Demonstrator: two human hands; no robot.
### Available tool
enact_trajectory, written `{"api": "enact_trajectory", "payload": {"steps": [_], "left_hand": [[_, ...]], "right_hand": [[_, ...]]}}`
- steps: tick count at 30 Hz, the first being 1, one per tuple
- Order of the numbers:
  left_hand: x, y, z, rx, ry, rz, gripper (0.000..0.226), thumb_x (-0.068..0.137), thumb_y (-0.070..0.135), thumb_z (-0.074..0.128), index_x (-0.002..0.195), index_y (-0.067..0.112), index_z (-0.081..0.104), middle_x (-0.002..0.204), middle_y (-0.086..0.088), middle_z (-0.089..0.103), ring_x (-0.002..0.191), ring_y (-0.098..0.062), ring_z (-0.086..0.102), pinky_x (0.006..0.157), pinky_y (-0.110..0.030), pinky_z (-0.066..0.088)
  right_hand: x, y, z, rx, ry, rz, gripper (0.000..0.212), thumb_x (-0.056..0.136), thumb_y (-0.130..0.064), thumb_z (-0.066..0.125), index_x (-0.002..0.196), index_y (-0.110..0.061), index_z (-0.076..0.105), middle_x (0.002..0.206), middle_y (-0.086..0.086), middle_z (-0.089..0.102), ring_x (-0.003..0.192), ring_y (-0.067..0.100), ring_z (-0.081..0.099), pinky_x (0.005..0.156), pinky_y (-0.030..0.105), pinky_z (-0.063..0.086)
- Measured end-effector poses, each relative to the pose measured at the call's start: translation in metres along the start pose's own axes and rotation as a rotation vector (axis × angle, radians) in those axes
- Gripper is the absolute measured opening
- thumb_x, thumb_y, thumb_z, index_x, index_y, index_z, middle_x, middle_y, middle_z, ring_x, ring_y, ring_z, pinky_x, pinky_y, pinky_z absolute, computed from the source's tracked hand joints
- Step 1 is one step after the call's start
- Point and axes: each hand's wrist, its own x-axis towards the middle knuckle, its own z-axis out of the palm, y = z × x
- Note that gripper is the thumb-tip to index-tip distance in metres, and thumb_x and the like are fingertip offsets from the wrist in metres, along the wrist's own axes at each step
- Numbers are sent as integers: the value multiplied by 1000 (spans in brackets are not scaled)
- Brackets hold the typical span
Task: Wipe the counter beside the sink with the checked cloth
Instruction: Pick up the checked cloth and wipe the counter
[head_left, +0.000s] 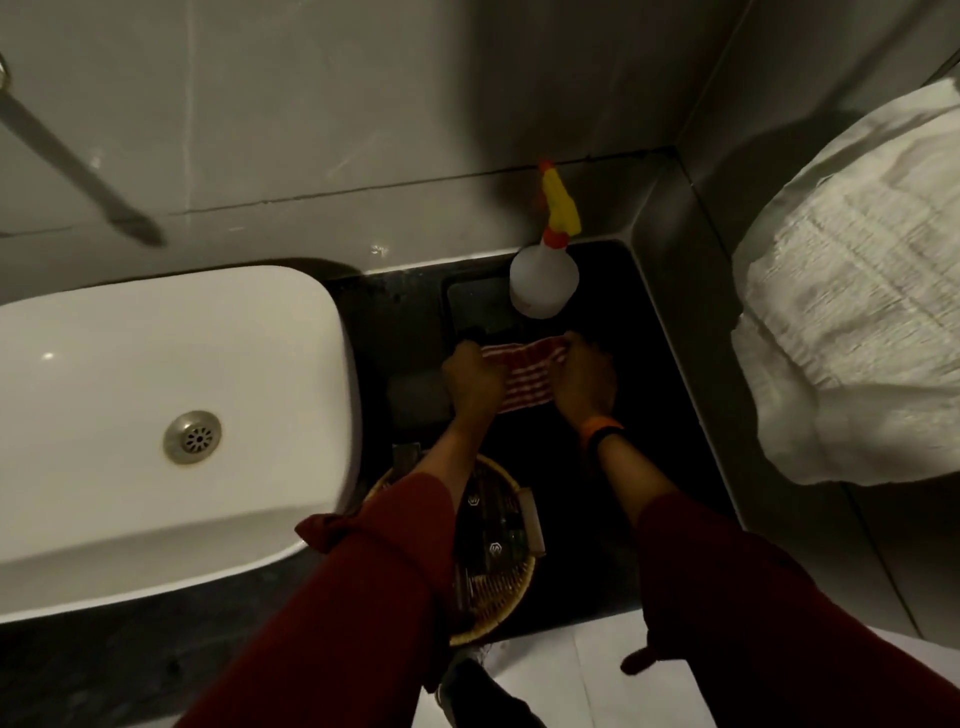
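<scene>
A red and white checked cloth (524, 371) is stretched between my two hands over the dark counter (654, 415), right of the white sink (171, 415). My left hand (471, 376) grips the cloth's left edge. My right hand (584, 382) grips its right edge; an orange and black band sits on that wrist. The cloth's lower part hangs or lies just above the counter; whether it touches cannot be told.
A white spray bottle (544, 283) with a yellow trigger stands just behind the cloth by the wall. A round woven basket (498, 587) with dark items sits near the counter's front edge. A white towel (852, 322) hangs at right. A tap (78, 166) reaches over the sink.
</scene>
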Motion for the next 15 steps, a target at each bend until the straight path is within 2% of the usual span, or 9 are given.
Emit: {"api": "enact_trajectory", "payload": {"steps": [2,5,7,9,11,13,14,15], "left_hand": [[-6,4,-7,-96,10,5,22,86,12,68,107,4,70,110,-16,73,98,-24,69,76,-25,49],[-25,6,-32,-253,-18,64,31,83,9,73,114,6,69,111,-15,74,103,-26,70,93,-40,59],[-43,6,-53,-315,-36,121,36,83,4,72,118,9,66,114,-13,73,105,-26,70,93,-40,59],[-65,1,-78,-358,-33,189,37,85,3,71,120,11,64,116,-10,71,109,-25,69,91,-36,58],[-90,-9,-103,-409,-56,274,39,86,3,71,123,12,62,118,-9,70,110,-24,68,93,-40,58],[-116,-27,-128,-372,-58,368,42,88,6,70,126,17,60,120,-3,68,111,-18,67,93,-34,58],[-130,-39,-140,-331,-28,399,41,89,8,69,126,20,59,121,0,65,111,-16,66,91,-29,58],[-142,-53,-152,-302,17,421,39,89,9,70,124,23,59,125,1,60,112,-14,64,89,-23,58]], "right_hand": [[-3,-3,-7,122,49,20,32,99,-16,52,130,-10,59,133,17,64,124,39,59,105,49,48],[-26,-9,-25,370,95,82,23,96,-16,57,117,-11,67,117,14,73,108,34,68,87,37,53],[-53,-17,-38,517,87,86,21,94,-17,64,113,-13,71,109,12,76,99,29,71,78,30,49],[-84,-25,-49,629,87,76,27,91,-21,72,117,-12,71,110,11,76,95,21,69,80,29,51],[-119,-34,-56,723,96,70,29,92,-23,72,120,-14,68,114,10,74,99,20,70,86,37,58],[-158,-45,-58,835,36,36,20,95,-23,67,114,-28,64,111,3,73,95,17,73,78,35,63],[-179,-50,-57,851,1,-3,18,97,-23,65,112,-32,62,108,0,73,92,15,74,72,30,62],[-198,-53,-52,822,-13,-56,18,97,-22,65,113,-31,61,107,0,72,93,16,73,74,30,61]]}}
